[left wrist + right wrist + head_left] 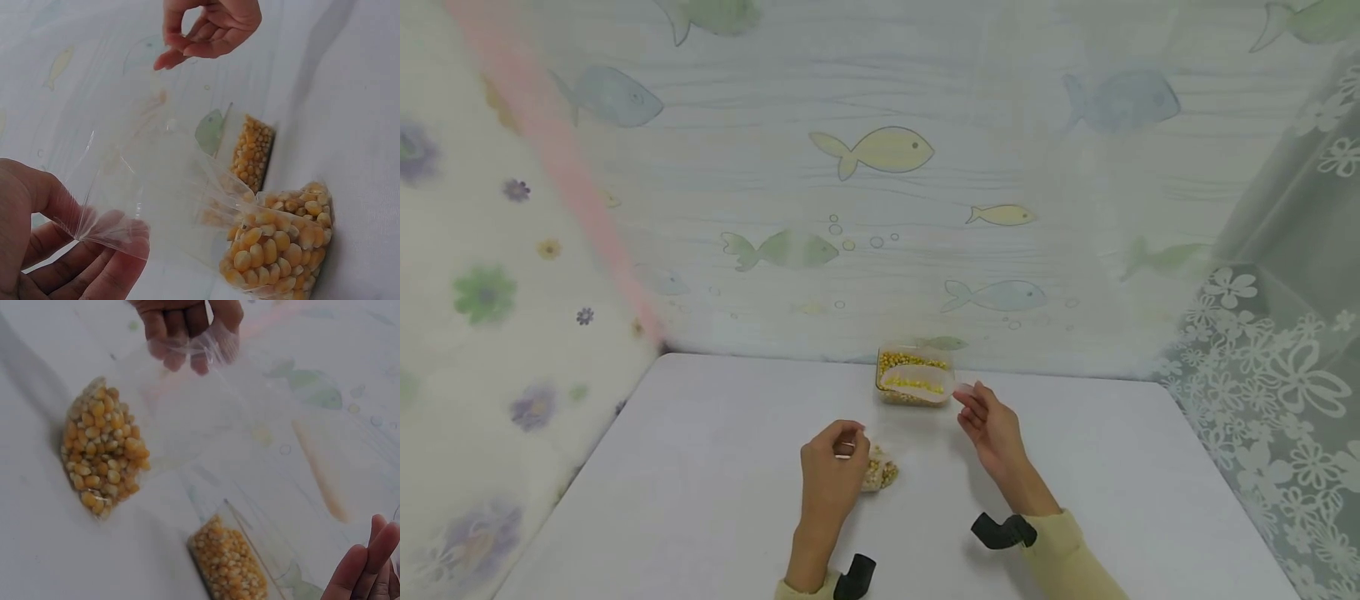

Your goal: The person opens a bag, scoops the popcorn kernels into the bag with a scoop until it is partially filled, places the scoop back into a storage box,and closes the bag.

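My left hand pinches the upper film of a clear plastic bag. Yellow corn kernels fill the bag's lower end, which rests on the table. In the right wrist view, the film hangs from the left fingertips over to the kernels. Beside the container's right end is my right hand, thumb and fingertips close together. A pale, see-through oval outline shows in front of the container, reaching towards these fingertips. Whether they hold it or any film is unclear.
At the back of the white table, near the wall, stands a clear rectangular container with corn kernels inside. Fish-printed sheeting covers the wall behind. Lace hangs along the right edge.
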`<move>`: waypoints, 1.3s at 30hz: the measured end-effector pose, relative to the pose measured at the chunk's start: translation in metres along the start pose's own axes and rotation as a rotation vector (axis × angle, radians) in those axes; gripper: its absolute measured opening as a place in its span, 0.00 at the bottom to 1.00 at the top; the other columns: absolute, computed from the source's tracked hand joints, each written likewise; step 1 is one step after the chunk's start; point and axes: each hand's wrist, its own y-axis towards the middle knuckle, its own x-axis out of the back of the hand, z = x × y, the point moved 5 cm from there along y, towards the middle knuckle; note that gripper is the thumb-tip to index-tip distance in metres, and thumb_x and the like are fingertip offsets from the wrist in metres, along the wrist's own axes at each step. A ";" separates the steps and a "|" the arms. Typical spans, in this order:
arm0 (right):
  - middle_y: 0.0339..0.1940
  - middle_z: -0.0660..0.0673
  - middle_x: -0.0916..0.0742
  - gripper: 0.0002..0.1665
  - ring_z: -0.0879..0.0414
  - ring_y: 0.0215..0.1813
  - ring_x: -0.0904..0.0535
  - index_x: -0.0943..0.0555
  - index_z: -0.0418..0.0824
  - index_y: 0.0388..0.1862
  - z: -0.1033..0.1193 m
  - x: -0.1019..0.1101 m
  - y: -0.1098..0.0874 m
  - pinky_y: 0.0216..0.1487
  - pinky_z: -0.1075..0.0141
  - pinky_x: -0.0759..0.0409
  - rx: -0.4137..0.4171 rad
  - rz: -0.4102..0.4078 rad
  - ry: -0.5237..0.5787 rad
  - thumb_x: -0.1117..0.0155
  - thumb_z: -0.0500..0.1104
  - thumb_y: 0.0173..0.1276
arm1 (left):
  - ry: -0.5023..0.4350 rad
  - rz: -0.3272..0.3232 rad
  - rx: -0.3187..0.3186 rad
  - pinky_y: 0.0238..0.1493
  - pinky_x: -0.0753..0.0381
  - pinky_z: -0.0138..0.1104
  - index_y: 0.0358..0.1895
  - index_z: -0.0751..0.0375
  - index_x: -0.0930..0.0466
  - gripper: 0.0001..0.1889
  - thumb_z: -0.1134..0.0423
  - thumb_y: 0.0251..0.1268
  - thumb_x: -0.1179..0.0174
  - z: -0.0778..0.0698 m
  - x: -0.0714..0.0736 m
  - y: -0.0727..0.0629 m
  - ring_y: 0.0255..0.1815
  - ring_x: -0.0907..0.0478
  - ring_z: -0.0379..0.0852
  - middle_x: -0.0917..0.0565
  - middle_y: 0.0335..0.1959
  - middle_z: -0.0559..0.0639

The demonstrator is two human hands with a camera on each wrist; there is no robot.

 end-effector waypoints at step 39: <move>0.24 0.49 0.10 0.18 0.62 0.24 0.20 0.14 0.29 0.42 0.012 0.004 -0.056 0.36 0.70 0.16 0.177 0.042 -0.301 0.42 0.44 0.78 | 0.040 0.004 0.038 0.30 0.17 0.29 0.36 0.59 0.14 0.07 0.74 0.64 0.40 -0.008 0.002 -0.011 0.27 0.18 0.38 0.12 0.32 0.52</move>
